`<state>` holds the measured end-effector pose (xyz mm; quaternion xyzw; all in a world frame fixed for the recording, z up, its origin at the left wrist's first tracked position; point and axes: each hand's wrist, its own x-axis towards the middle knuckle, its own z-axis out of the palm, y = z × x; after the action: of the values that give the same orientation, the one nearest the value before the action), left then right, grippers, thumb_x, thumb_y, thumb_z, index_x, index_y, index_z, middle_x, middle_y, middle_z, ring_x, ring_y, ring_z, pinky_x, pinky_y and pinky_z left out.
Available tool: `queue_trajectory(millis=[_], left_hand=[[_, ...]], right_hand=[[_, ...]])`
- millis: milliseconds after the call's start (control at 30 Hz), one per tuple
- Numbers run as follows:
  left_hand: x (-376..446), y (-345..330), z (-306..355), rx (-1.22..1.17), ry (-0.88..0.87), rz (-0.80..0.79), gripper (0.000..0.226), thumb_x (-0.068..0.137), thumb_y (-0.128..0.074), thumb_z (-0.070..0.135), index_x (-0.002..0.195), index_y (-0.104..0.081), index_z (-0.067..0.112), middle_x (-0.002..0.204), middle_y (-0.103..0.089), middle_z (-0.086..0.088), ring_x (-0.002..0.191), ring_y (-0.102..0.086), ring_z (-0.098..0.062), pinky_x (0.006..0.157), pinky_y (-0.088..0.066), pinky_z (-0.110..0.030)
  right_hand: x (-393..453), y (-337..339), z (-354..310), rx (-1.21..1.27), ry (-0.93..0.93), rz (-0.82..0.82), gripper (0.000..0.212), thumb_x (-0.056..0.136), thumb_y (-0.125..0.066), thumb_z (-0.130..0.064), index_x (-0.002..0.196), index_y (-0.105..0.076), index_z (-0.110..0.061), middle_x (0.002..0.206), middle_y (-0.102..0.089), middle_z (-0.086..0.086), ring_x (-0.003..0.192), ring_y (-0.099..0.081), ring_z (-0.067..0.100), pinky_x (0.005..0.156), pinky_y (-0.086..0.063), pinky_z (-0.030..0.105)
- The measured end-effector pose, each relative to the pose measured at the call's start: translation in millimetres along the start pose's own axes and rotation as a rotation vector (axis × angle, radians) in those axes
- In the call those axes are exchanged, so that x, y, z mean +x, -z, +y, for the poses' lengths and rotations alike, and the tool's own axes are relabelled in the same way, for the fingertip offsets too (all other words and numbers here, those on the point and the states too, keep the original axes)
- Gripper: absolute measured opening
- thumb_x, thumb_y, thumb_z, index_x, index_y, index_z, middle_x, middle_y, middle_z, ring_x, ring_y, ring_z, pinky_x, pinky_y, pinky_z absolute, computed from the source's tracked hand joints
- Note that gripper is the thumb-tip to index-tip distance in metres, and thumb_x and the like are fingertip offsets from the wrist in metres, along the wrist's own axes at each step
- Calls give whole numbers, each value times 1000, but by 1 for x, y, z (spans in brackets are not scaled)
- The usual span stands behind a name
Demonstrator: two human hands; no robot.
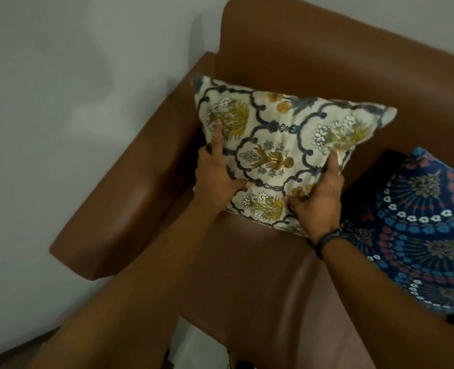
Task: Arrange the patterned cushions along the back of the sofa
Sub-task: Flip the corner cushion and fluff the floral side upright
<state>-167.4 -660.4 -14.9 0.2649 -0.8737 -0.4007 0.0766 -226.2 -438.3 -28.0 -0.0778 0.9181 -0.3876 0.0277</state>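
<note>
A cream cushion (279, 145) with a dark lattice and yellow flower print stands upright in the corner of the brown leather sofa (327, 62), leaning on the backrest beside the armrest. My left hand (215, 177) grips its left edge, index finger stretched up the front. My right hand (319, 198) grips its lower right edge; a dark band circles that wrist. A dark blue cushion (423, 230) with red, blue and white mandala print lies tilted on the seat to the right, cut off by the frame edge.
The sofa's left armrest (130, 187) runs along a pale wall (60, 102). Bare seat leather (247, 275) lies in front of the cream cushion. A strip of dark floor (12, 355) shows at the lower left.
</note>
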Motion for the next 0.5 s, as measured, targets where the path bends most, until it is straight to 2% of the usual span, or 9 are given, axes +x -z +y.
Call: queue_trajectory(millis=[100, 200, 267, 333, 500], left_hand=[[-22, 8, -8, -180, 101, 216, 152, 53, -100, 49, 164, 3, 41, 145, -34, -17, 130, -47, -35, 100, -41, -37], [-37, 7, -7, -299, 290, 381, 155, 46, -98, 60, 162, 4, 44, 148, -35, -17, 119, -44, -21, 91, -39, -32], [-39, 3, -6, -359, 414, 408, 157, 45, -98, 62, 161, 6, 45, 148, -35, -22, 115, -46, -23, 87, -38, -33], [-37, 2, -9, -399, 494, 385, 156, 46, -97, 62, 160, 9, 48, 149, -34, -25, 124, -51, -37, 87, -39, -36], [-23, -4, -25, -375, 503, 341, 154, 50, -98, 57, 160, 8, 46, 149, -30, -26, 126, -51, -44, 88, -41, -36]], right_hand=[[27, 16, -50, -128, 198, -59, 128, 72, -88, -7, 163, -7, -47, 142, -44, 16, 125, -51, 40, 103, -51, 55], [65, 22, -105, -288, 387, -168, 118, 77, -81, -15, 163, -7, -48, 140, -47, 19, 122, -52, 46, 99, -47, 59], [84, 18, -133, -401, 484, -256, 113, 82, -77, -15, 164, -6, -47, 141, -46, 20, 122, -52, 46, 97, -45, 59], [96, 9, -149, -493, 529, -328, 115, 84, -75, -7, 164, -4, -47, 139, -46, 19, 120, -52, 45, 97, -44, 58], [105, -16, -149, -592, 502, -365, 121, 82, -77, -3, 164, 0, -48, 142, -42, 20, 124, -50, 45, 103, -43, 63]])
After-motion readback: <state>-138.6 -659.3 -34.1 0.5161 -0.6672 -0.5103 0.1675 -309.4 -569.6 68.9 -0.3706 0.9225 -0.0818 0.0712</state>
